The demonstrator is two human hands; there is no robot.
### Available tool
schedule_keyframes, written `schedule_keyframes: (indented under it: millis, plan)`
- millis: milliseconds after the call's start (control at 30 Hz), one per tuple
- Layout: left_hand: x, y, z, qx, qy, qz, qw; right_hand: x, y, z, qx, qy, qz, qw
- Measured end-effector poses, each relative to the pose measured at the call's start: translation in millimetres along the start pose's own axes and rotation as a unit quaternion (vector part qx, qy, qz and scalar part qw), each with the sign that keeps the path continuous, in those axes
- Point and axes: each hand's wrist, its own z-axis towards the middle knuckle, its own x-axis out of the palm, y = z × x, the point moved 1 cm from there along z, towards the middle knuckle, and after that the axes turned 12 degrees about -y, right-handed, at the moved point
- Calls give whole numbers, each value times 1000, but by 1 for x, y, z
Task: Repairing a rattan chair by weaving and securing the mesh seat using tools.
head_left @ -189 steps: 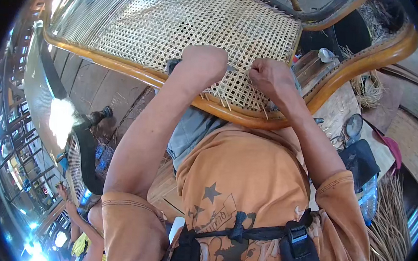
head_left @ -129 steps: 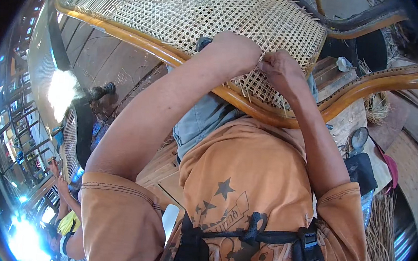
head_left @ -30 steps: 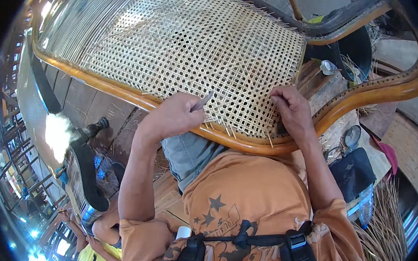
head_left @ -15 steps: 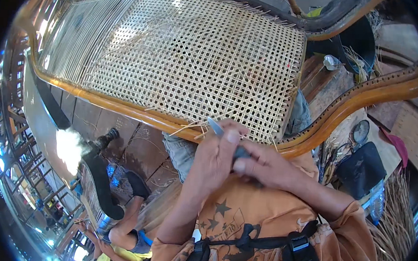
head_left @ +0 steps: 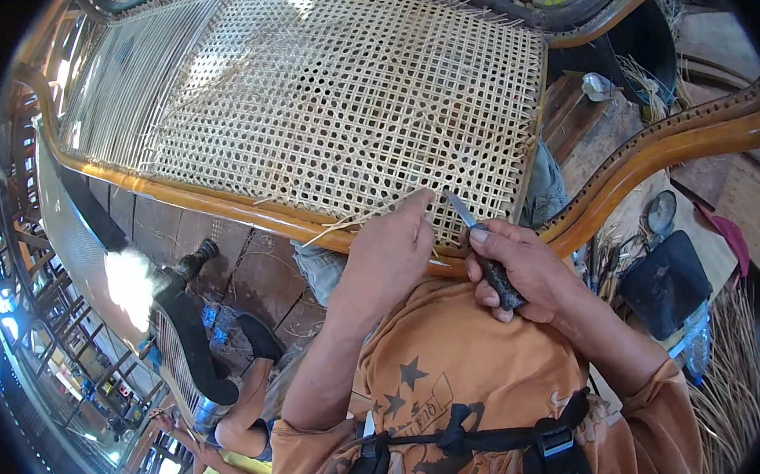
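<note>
A knife [head_left: 461, 209] with a narrow metal blade and a dark handle is gripped in my right hand [head_left: 519, 269]. Its blade points up and left over the near right edge of a woven cane panel [head_left: 345, 102]. Close to the blade's tip, my left hand [head_left: 387, 255] reaches onto the weave with its index finger extended and its other fingers drawn in. Whatever those fingers pinch is hidden. Loose cane strands [head_left: 346, 221] stick out beside this hand, over the glossy brown wooden frame [head_left: 206, 205] that borders the panel.
A curved wooden arm [head_left: 668, 151] with a row of holes rises at the right. Beyond it lie a dark flat piece [head_left: 663, 283] and a bundle of long cane strips [head_left: 726, 384]. Another person's leg [head_left: 245, 404] shows at lower left, beside a dark furniture piece [head_left: 187, 347].
My hands, close together around the knife before, have moved apart. The knife is now in my right hand, farther right, with its blade at the weave. My left fingertips have reached onto the panel.
</note>
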Motion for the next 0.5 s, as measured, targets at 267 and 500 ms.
schedule_keyframes:
  millis: [267, 500]
  plan:
    - [1, 1, 1, -11, 14, -9, 1000, 6, -7, -4, 0, 1, 41, 999]
    - [2, 12, 3, -7, 49, -88, 995, 7, -13, -5, 10, 19, 60, 998]
